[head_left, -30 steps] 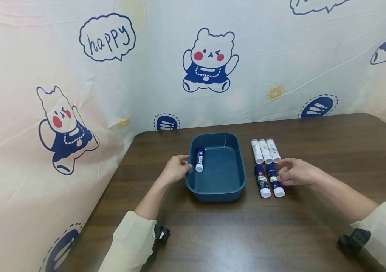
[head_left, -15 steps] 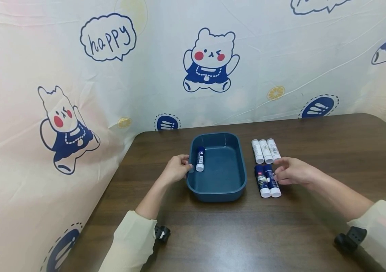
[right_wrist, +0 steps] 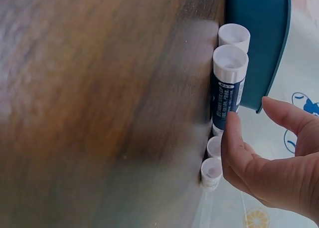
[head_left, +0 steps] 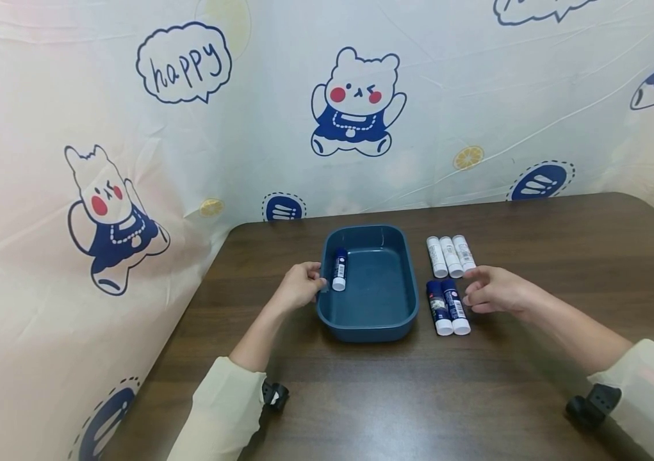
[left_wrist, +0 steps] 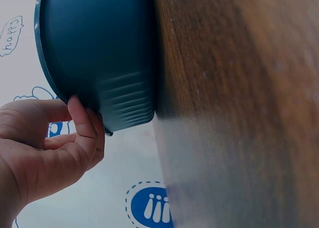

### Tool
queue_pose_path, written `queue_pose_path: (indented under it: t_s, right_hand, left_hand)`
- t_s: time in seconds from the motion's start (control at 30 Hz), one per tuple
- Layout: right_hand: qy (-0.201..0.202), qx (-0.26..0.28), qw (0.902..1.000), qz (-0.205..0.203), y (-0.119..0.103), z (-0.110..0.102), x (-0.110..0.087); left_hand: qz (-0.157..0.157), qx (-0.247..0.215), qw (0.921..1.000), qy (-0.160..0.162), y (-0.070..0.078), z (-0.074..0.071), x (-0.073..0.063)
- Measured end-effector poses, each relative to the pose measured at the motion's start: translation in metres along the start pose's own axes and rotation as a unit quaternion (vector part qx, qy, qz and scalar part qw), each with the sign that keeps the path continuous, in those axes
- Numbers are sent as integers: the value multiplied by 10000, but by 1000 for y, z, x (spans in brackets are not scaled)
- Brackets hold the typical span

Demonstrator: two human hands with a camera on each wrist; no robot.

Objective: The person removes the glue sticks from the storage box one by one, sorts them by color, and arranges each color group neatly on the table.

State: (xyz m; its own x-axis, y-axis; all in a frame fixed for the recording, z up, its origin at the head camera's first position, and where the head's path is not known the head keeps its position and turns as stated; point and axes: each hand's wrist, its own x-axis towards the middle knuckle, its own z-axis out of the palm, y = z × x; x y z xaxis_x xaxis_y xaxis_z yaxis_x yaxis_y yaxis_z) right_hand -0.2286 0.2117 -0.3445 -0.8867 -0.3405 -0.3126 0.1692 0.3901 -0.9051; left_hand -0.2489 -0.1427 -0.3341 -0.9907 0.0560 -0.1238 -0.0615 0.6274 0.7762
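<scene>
My left hand [head_left: 299, 285] pinches the left rim of a dark teal plastic bin [head_left: 377, 301]; the left wrist view shows the thumb and fingers at the rim of the bin [left_wrist: 104, 43]. Inside the bin, along its left wall, lies a blue glue stick [head_left: 339, 269] with a white end. My right hand [head_left: 498, 291] is just right of two blue glue sticks, the nearer one [head_left: 456, 307] and its neighbour [head_left: 439, 308], lying side by side. In the right wrist view its fingers lie beside a glue stick [right_wrist: 229, 96], the thumb held apart; whether they touch is unclear.
Behind the blue pair, a row of white glue sticks [head_left: 450, 256] lies to the right of the bin. Everything stands on a dark brown wooden table [head_left: 361, 403]. A printed cloth [head_left: 419, 128] hangs behind and at the left of the table.
The right blue glue stick has moved left against its neighbour, then both have shifted slightly left together. My right hand has moved a little left. The left hand and bin stay put.
</scene>
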Motion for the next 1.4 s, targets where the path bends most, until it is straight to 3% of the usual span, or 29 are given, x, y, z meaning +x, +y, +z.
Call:
queue_pose_path:
  t_s: [0.37,0.8,1.23,1.4]
  right_hand:
    - [77,-42,9999,-93,-7,-1,1]
    - [90,-104,9996,-241,-17,0,3]
    - [161,-226,9984,-490,-40,14,10]
    - [105,-40,9981,-603,-48,20,14]
  left_hand:
    - [-72,-34,10000,-10,0,1,0]
    - [50,-46,10000,-12,1,0,-1]
    - [32,-55,10000,-12,0,-1,-1]
    - [26,-10,10000,-9,1,-1,-1]
